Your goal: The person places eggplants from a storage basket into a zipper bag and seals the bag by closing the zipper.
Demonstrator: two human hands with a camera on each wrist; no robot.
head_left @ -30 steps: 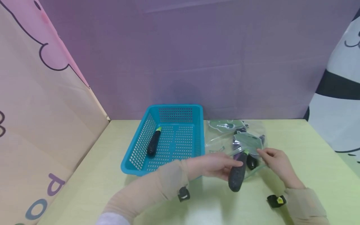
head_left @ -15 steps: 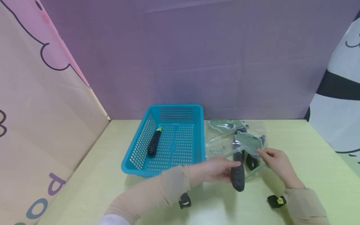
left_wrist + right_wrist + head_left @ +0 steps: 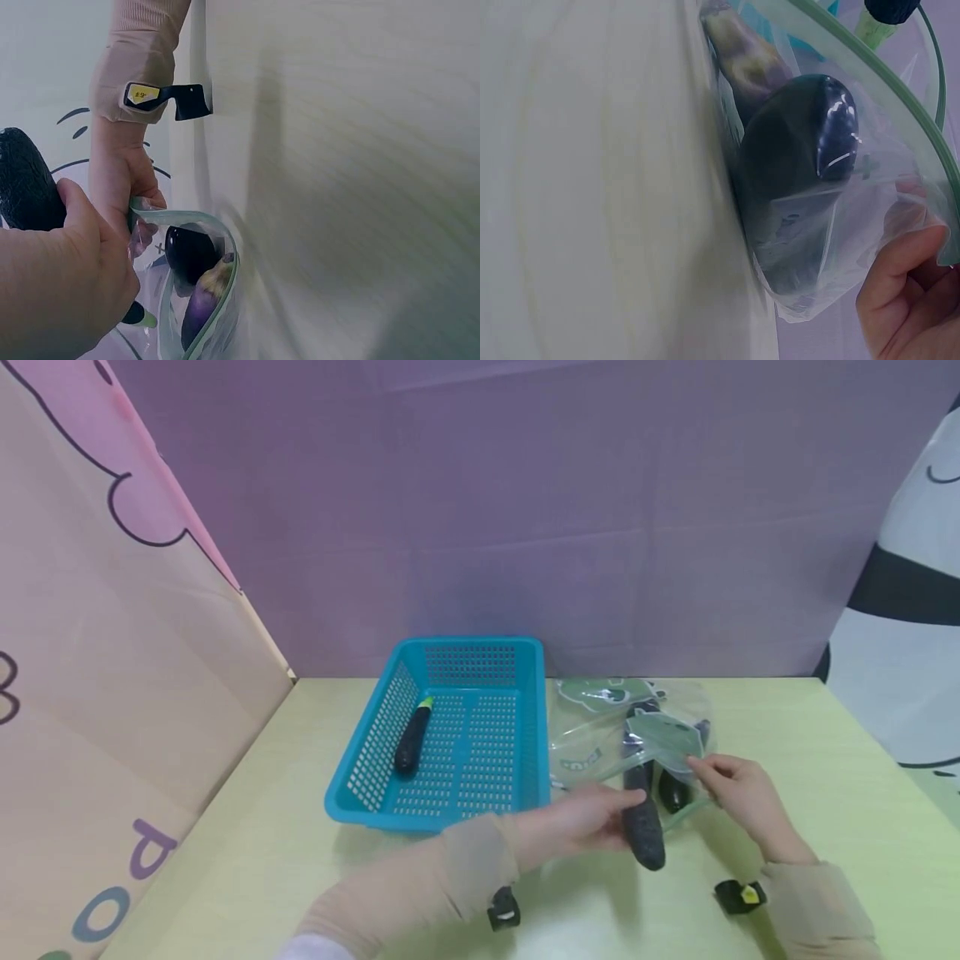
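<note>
My left hand (image 3: 588,818) grips a long dark eggplant (image 3: 647,839). Its pale green stem end (image 3: 876,31) shows at the bag's mouth in the right wrist view. The clear zip bag (image 3: 592,743) with a green seal lies right of the basket. My right hand (image 3: 742,797) pinches the right side of its mouth, which gapes. Inside, the left wrist view shows a glossy black eggplant (image 3: 189,253) and a purple one (image 3: 201,304) with a brownish end. Other dark pieces behind the printed film are hard to make out.
A blue perforated basket (image 3: 544,727) stands at the back, left of the bag, with one dark eggplant (image 3: 412,739) inside. Purple cloth (image 3: 480,510) hangs behind the pale table (image 3: 247,860). My left forearm passes in front of the basket's near side.
My left hand has turned the eggplant, and its lower end has swung to the right. The right hand stays at the bag's edge. The eggplant in the basket has not moved.
</note>
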